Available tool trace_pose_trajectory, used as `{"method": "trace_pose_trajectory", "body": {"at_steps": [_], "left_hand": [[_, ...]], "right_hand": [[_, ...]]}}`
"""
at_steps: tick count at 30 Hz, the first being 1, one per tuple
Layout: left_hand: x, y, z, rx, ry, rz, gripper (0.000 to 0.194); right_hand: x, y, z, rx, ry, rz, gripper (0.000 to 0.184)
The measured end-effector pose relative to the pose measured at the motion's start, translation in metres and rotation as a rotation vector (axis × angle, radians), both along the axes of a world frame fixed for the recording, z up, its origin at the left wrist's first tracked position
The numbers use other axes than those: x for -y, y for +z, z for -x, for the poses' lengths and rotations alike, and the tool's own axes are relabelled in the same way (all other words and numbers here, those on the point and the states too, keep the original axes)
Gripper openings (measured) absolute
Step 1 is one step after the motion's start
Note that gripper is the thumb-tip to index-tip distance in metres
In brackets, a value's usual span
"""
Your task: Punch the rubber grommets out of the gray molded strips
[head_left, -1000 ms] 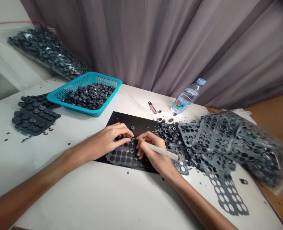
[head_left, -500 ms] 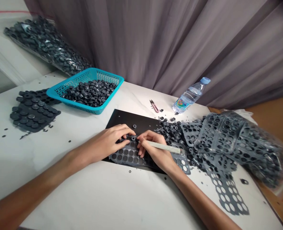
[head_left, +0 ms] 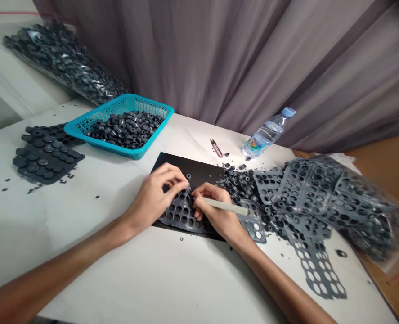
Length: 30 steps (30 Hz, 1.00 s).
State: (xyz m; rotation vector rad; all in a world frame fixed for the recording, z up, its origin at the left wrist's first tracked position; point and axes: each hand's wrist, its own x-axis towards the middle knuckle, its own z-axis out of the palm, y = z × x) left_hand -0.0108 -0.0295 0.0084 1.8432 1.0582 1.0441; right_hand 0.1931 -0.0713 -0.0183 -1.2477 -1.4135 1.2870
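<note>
My left hand (head_left: 161, 191) is closed, with thumb and forefinger pinched at the far edge of a dark grey rubber sheet (head_left: 179, 217) full of round holes. The sheet rises to a peak at that pinch. Closed around a pale pen-shaped tool (head_left: 226, 206), my right hand (head_left: 216, 204) has its fingertips close to the raised edge; the tool's tip is hidden. Beneath the sheet lies a black board (head_left: 172, 162). A small dark ring (head_left: 188, 176) rests on the board just beyond my fingers.
A blue basket (head_left: 139, 155) of dark rubber rings stands back left, near a sheet of round caps (head_left: 47, 157) and a filled plastic bag (head_left: 64, 63). Right are loose rings (head_left: 243, 182), punched sheets (head_left: 320, 270), another bag (head_left: 371, 216), pink snips (head_left: 216, 148) and a water bottle (head_left: 266, 135).
My left hand has turned and drawn its fingers into a pinch, and the sheet's far edge has come up. The right hand stays nearly in place with the tool.
</note>
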Motion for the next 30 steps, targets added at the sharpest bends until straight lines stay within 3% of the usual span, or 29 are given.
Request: {"method": "trace_pose_trajectory", "body": {"at_steps": [2,5,10,14,19,22,26,30], "left_hand": [[-0.009,0.007,0.007,0.294,0.093,0.214,0.018],[-0.018,0.019,0.017,0.563,0.056,0.458,0.016],[-0.003,0.024,0.009,0.551,-0.080,0.703,0.028],[0.015,0.019,-0.003,0.499,-0.206,0.843,0.034],[0.021,0.018,-0.007,0.501,-0.258,0.899,0.034],[0.022,0.019,-0.007,0.513,-0.261,0.912,0.035],[0.022,0.019,-0.007,0.520,-0.255,0.933,0.034],[0.022,0.020,-0.008,0.503,-0.258,0.958,0.033]], "right_hand": [[0.000,0.002,0.000,-0.021,-0.009,0.019,0.014],[0.002,0.007,0.000,-0.101,-0.027,0.017,0.020],[0.009,0.022,-0.006,-0.113,-0.226,-0.135,0.025],[0.014,0.036,-0.025,0.190,-0.386,-0.305,0.025],[0.010,0.048,-0.051,0.747,-0.398,-0.678,0.027],[0.007,0.051,-0.065,0.882,-0.292,-0.717,0.027],[0.010,0.057,-0.076,0.871,0.012,-0.540,0.019],[0.016,0.055,-0.075,0.929,0.131,-0.445,0.013]]}}
